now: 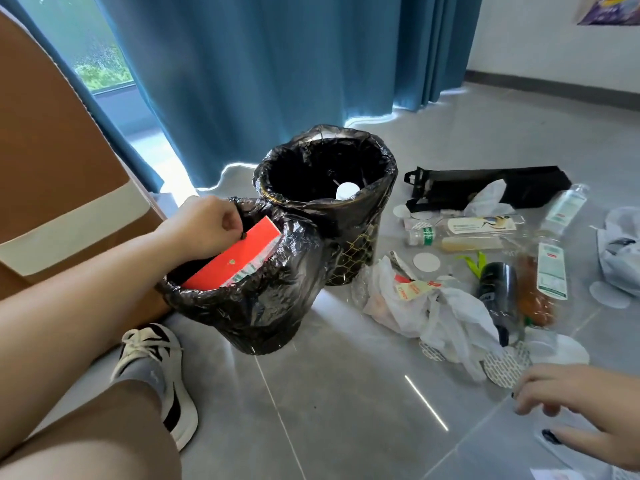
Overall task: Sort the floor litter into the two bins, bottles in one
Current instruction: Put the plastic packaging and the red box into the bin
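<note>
A right hand point(575, 403), fingers spread, reaches toward floor litter; beyond it, the left hand point(207, 226) pinches a flat red cardboard packet point(239, 258) into the nearer black-lined bin point(249, 306). Clear plastic bottles point(460, 233) lie right of that bin.

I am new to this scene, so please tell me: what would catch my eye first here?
Two black-lined bins stand in the middle: the near bin holds a red box, gripped by the left hand, and the far bin shows something white inside. Right of them, bottles and bags litter the floor, with the right hand open above it.
</note>
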`<act>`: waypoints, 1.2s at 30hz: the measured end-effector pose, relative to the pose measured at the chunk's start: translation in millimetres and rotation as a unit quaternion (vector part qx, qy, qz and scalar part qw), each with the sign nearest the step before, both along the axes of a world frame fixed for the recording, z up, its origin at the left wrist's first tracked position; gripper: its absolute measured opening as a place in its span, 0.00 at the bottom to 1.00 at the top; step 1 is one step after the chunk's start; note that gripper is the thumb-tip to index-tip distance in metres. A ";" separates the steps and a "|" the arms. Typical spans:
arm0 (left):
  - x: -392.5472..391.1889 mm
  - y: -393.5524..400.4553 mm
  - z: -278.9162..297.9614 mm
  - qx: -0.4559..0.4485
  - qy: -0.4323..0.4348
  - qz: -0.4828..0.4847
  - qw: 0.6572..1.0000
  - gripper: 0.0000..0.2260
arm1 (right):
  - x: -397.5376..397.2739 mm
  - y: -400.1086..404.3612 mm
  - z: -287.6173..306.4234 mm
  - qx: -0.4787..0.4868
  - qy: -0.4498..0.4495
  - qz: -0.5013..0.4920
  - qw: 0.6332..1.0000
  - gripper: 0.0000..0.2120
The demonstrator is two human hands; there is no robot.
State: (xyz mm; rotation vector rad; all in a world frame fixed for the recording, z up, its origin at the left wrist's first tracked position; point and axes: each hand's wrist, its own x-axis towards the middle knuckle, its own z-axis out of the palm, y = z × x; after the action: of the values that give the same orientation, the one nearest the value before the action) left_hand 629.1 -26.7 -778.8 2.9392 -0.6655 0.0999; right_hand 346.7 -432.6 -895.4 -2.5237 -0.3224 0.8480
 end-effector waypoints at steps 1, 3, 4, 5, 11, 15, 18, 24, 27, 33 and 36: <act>-7.8 -12.5 5.7 -0.039 -0.012 -0.006 0.999 0.03 | 7.4 14.0 21.3 -0.029 0.001 -0.020 0.999 0.11; -27.9 -41.2 14.3 -0.060 -0.021 -0.038 0.997 0.04 | 6.8 20.8 39.1 -0.057 -0.065 0.006 0.996 0.12; -39.0 -55.0 16.6 -0.045 -0.028 -0.069 0.996 0.05 | 8.4 17.5 33.3 -0.039 -0.074 0.005 0.997 0.11; -50.8 -70.9 17.7 -0.023 -0.037 -0.109 0.993 0.04 | 4.5 17.6 36.4 -0.035 -0.086 0.001 0.996 0.08; -112.9 -142.0 -15.0 0.197 0.015 -0.287 0.937 0.08 | 0.3 8.9 29.8 -0.068 -0.099 0.038 0.992 0.13; -121.9 -174.1 -67.4 0.291 0.116 -0.260 0.913 0.15 | -1.9 -4.2 21.9 -0.093 -0.114 0.080 0.986 0.15; -116.0 -204.9 -102.3 0.190 0.164 -0.229 0.940 0.22 | -1.7 -17.9 12.6 -0.119 -0.073 0.050 0.989 0.15; -117.9 -263.6 -140.5 0.173 0.045 -0.350 0.919 0.37 | -4.5 -34.5 -18.2 -0.225 -0.068 -0.013 0.972 0.17; -115.4 -282.9 -145.4 0.250 0.050 -0.383 0.888 0.39 | 16.0 -36.2 -28.4 -0.249 -0.126 -0.023 0.960 0.20; -108.6 -255.7 -151.2 0.365 0.092 -0.374 0.848 0.37 | 76.0 -31.1 -47.5 -0.321 -0.280 0.026 0.904 0.31; -109.4 -226.0 -144.2 0.321 0.164 -0.351 0.864 0.31 | 87.1 -32.8 -61.7 -0.347 -0.295 0.052 0.889 0.25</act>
State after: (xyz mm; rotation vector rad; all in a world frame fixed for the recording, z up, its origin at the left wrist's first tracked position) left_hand 519.7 -252.8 -923.1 2.8770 -1.9415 -0.8158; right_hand 433.8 -465.4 -957.0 -3.4472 -0.3938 0.1972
